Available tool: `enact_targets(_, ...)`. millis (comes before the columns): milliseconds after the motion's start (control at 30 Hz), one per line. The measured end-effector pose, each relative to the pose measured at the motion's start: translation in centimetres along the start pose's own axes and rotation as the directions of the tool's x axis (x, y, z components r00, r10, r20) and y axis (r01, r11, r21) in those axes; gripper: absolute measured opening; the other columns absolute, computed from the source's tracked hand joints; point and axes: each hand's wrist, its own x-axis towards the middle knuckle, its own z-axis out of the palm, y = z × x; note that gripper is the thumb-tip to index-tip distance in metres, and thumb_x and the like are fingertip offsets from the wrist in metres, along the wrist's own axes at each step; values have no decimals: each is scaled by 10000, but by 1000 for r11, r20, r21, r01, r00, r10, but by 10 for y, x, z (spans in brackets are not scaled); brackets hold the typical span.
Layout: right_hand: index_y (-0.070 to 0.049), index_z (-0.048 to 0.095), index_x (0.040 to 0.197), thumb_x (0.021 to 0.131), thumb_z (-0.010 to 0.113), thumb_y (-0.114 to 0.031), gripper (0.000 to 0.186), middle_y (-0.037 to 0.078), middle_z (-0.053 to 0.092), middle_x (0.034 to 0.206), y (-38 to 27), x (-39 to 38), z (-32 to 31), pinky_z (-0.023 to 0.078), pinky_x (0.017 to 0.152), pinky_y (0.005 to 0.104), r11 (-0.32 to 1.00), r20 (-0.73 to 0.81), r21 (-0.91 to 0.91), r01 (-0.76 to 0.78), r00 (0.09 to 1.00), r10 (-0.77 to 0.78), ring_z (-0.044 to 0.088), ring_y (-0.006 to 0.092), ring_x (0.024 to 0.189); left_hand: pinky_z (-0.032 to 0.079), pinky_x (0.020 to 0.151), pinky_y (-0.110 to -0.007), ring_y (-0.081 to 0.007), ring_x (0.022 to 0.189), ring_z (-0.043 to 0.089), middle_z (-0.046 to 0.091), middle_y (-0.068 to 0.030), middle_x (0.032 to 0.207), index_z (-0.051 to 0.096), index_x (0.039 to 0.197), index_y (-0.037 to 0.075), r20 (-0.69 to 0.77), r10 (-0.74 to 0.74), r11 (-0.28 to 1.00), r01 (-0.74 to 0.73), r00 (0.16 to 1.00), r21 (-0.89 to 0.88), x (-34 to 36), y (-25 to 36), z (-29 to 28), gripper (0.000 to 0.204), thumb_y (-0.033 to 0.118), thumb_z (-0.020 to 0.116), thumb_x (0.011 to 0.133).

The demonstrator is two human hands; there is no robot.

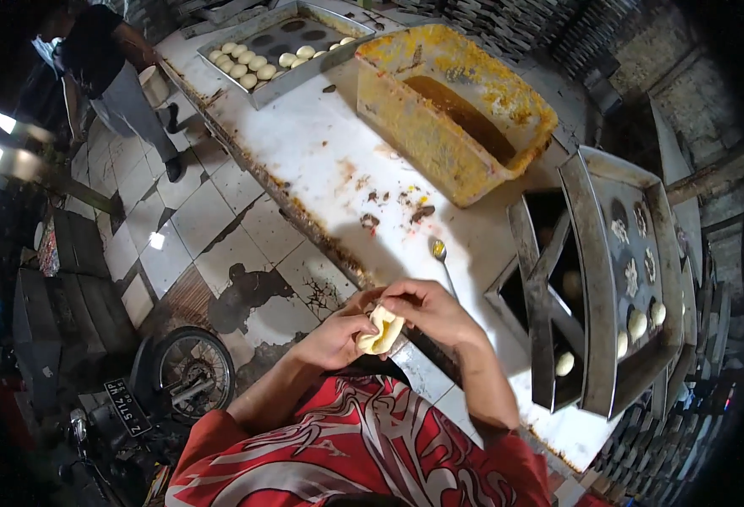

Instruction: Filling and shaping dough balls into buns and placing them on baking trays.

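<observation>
Between my two hands is a pale piece of dough (382, 328), its edges drawn up around a hollow that looks yellower inside. My left hand (335, 340) grips it from the left, thumb on the near edge. From the right, my right hand (431, 311) pinches the upper rim between thumb and fingers. Just beyond the right hand, a metal spoon (438, 250) with yellow stuff in its bowl lies on the white tabletop (329, 144). Dark and coloured crumbs are scattered farther up the table.
A large yellow-stained tub (422, 152) stands at the far right with brownish-yellow contents. Metal trays (591, 279) lean stacked at the right, some dough balls in them. A far tray (258, 93) holds several dough balls. Left on the tiled floor are a motorcycle (190, 372) and a person (118, 76).
</observation>
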Motion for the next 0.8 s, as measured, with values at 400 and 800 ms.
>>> enact_targets(400,-19,626,918,705,691,-4,223,122,590,955,41,-145,96,499,724,348,259,-91,-961,93,779,-621,593,277,832,449,863,-313,-182,953,546,546,-59,1058,424,1261,130,-53,-77,954,58,996,-295,-46,-94,37,407,56,448,861)
enact_targets(800,-24,608,914,735,666,-49,189,179,445,1126,110,-338,1,392,909,441,716,-597,-695,-61,604,-528,449,362,1088,479,744,-251,-128,888,552,537,-51,972,487,1086,65,19,15,949,-21,1000,315,40,-282,123,198,168,533,922)
